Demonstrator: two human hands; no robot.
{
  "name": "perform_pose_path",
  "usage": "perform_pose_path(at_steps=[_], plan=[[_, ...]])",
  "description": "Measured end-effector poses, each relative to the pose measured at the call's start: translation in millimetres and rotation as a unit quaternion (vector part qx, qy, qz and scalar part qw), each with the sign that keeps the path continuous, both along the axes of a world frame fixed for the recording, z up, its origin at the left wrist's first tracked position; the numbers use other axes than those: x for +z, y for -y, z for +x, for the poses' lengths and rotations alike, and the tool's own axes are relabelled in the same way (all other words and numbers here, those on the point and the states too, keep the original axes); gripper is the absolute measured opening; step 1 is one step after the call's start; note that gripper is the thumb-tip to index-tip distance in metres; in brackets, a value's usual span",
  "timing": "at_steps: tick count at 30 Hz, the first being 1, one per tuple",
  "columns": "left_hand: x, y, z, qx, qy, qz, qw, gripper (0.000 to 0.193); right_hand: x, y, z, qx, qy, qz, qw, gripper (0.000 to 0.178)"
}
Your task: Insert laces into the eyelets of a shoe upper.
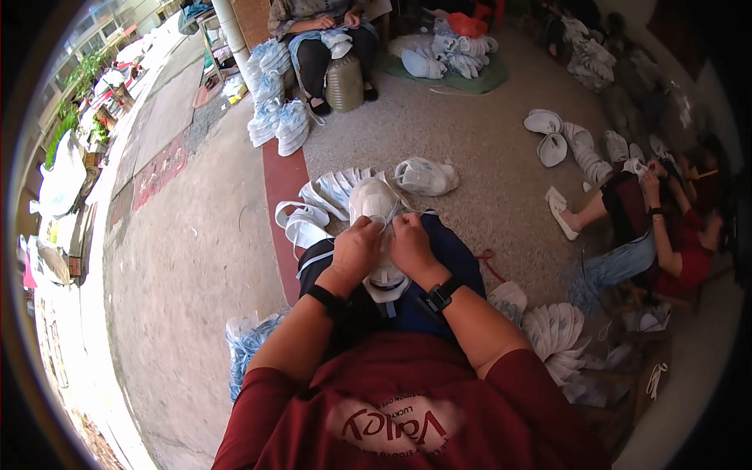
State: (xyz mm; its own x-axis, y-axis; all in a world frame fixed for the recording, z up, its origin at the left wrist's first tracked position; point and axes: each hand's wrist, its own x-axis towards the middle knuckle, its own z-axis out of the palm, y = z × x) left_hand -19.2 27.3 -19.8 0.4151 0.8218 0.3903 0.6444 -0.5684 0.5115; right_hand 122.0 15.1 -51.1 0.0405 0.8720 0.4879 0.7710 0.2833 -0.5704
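Observation:
A white lace-up shoe point(374, 199) rests on my lap, its rounded toe pointing away from me and its opening near my body. Over its lacing area, my left hand point(356, 254) has thumb and fingers closed on a white shoelace. Close beside it, my right hand point(412, 244) pinches the lace too, and a thin strand shows above its fingers. My fingers cover the eyelets and much of the shoe's middle. Just beyond my knees, a row of nested white shoe pieces point(337, 190) lies on the floor.
A plastic-wrapped bundle point(425, 177) sits ahead of my knees. Stacked white shoe pieces point(553, 333) lie at my right, with a blue-and-white bundle point(252, 348) at my left. A seated person point(680, 254) works at the right, and another person point(319, 59) sits ahead near a pole point(235, 39).

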Motion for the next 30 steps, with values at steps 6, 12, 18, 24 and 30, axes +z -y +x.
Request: perform_pose_path(at_steps=[6, 12, 18, 24, 30], plan=[[2.7, -16.2, 11.8, -0.015, -0.197, -0.009, 0.98, 0.009, -4.4, -17.0, 5.4, 0.047, 0.062, -0.049, 0.996, 0.01], [18.8, -15.8, 25.6, -0.031, -0.297, -0.009, 0.954, 0.011, -6.1, -11.5, 9.1, 0.051, -0.024, -0.048, 0.997, 0.004], [21.6, -16.0, 33.0, -0.058, -0.322, 0.015, 0.945, 0.012, -11.5, -16.4, 12.0, 0.044, -0.078, -0.033, 0.995, 0.007], [28.0, -16.9, 27.6, -0.067, -0.322, 0.014, 0.944, 0.012, -11.1, -17.0, 6.9, -0.014, -0.058, -0.063, 0.996, 0.005], [16.1, -14.5, 15.0, -0.094, -0.262, 0.038, 0.96, 0.011, -7.8, -19.2, 10.5, 0.007, -0.011, -0.036, 0.999, 0.007]])
